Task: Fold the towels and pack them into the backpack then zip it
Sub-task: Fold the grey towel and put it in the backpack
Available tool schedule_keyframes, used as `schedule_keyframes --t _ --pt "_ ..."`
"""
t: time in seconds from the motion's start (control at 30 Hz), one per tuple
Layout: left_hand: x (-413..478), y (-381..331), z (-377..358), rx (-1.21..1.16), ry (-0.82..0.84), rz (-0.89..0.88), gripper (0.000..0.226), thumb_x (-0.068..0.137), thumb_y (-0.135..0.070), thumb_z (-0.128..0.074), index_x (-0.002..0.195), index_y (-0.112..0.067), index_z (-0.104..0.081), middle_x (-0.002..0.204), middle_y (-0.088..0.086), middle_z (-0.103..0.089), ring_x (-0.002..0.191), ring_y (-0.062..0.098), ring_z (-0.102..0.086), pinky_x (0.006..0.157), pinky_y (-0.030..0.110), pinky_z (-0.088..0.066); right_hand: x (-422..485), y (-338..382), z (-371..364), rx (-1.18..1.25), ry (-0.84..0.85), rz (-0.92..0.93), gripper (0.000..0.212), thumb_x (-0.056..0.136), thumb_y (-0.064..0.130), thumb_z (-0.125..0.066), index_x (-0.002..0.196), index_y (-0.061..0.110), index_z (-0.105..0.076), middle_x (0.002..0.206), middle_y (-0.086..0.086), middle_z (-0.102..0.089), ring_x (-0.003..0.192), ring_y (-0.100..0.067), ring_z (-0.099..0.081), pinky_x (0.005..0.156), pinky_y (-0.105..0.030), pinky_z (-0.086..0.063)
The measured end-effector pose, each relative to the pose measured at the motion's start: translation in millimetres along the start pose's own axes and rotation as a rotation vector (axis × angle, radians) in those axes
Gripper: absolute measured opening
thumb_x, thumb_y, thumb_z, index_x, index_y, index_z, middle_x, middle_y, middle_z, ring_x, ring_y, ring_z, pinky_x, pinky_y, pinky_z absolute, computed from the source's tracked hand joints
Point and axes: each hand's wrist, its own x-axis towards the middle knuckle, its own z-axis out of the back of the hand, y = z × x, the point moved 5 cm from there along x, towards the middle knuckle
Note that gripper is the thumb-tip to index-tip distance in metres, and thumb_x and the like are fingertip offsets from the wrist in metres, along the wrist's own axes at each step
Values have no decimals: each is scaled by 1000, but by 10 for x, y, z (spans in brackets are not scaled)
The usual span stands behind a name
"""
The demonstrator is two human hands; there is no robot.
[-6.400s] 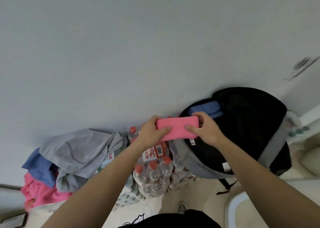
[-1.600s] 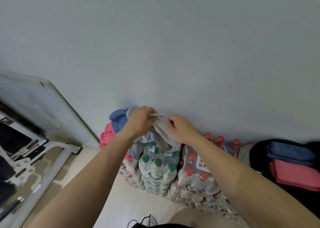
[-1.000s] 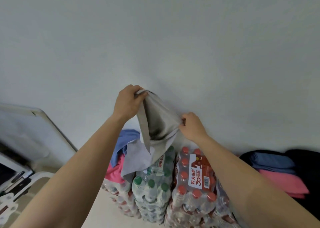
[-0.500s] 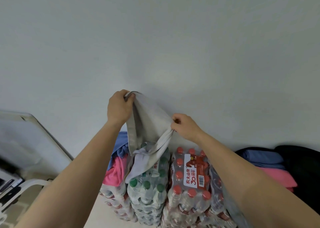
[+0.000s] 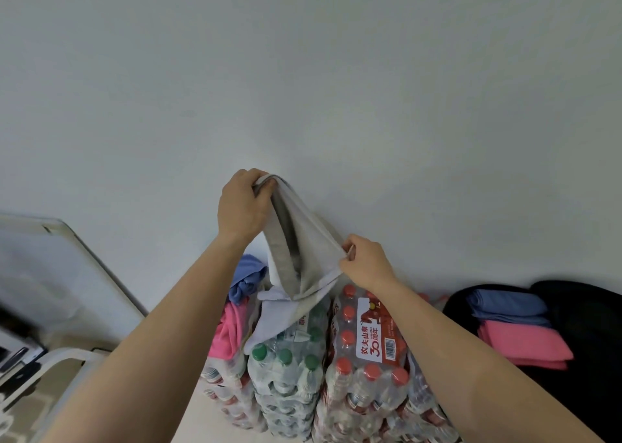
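Since being lifted off the bottle packs [image 5: 367, 358], the grey towel [image 5: 303, 257] is hanging between both hands: the left hand [image 5: 240, 203] is gripping one corner up high, and the right hand [image 5: 365, 262] is pinching another lower down. Well to the right of the right hand, the black backpack [image 5: 589, 308] is lying open, holding a folded blue towel [image 5: 508, 308] with a folded pink towel [image 5: 525, 341] just below it.

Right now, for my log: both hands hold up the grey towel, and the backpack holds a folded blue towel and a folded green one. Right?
No: the head view shows a folded pink towel in the backpack, not a green one. The blue towel is there; left hand and right hand hold up the grey towel.
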Motion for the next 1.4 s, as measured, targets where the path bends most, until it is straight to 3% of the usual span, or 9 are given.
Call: schedule_keyframes --t 0.17,0.37,0.63,0.77,0.9,1.03,1.17,1.4 --pt "27 121 222 -15 -105 81 15 95 -31 -53 89 -24 -64 90 1 -60 81 15 -53 70 27 -36 -25 -150 95 -103 -51 -25 5 87 16 -64 92 19 -64 81 8 -59 72 -7 -56 68 -25 -49" --pt "28 365 470 -65 -283 238 21 96 -29 -51 95 -14 -66 99 3 -62 86 15 -53 75 25 -35 -28 -216 223 -176 -77 -46 7 82 17 -63 87 20 -60 81 5 -63 74 -14 -61 71 -37 -56" --pt "-46 633 659 8 -372 361 28 98 -30 -48 107 -11 -66 108 9 -64 95 26 -57 77 28 -35 24 -264 618 -194 -128 -84 14 80 4 -58 89 14 -60 83 -2 -63 76 -22 -61 69 -36 -54" --pt "-218 573 297 45 -110 240 20 95 -28 -55 100 -15 -69 102 9 -64 91 28 -59 75 31 -37 29 -206 688 -114 -64 -19 16 82 4 -61 90 16 -69 88 -3 -68 84 -20 -64 75 -27 -51" --pt "-514 288 -339 48 240 75 12 91 -29 -63 95 -22 -72 99 -3 -63 90 17 -56 77 29 -40 19 173 494 -62 79 105 11 92 13 -60 95 20 -69 92 8 -64 82 -4 -58 69 -15 -43" --pt "-812 7 -850 -193 570 64 5 87 -28 -69 91 -27 -67 102 -10 -70 93 10 -63 83 29 -49 40 429 313 -30 122 178 7 95 19 -61 94 22 -68 89 11 -64 82 -3 -58 71 -16 -42" --pt "-887 -79 -949 -257 546 79 16 84 -22 -73 81 -30 -60 80 -10 -67 73 8 -59 65 23 -43 34 437 285 17 97 176 7 96 18 -60 94 21 -66 88 10 -64 79 -2 -58 68 -13 -40" --pt "-653 -121 -803 -275 418 80 10 82 -12 -72 86 -19 -65 81 -6 -69 73 4 -61 59 7 -41 13 221 270 31 126 119 7 90 15 -65 93 19 -69 85 5 -65 68 -8 -55 66 -20 -47"
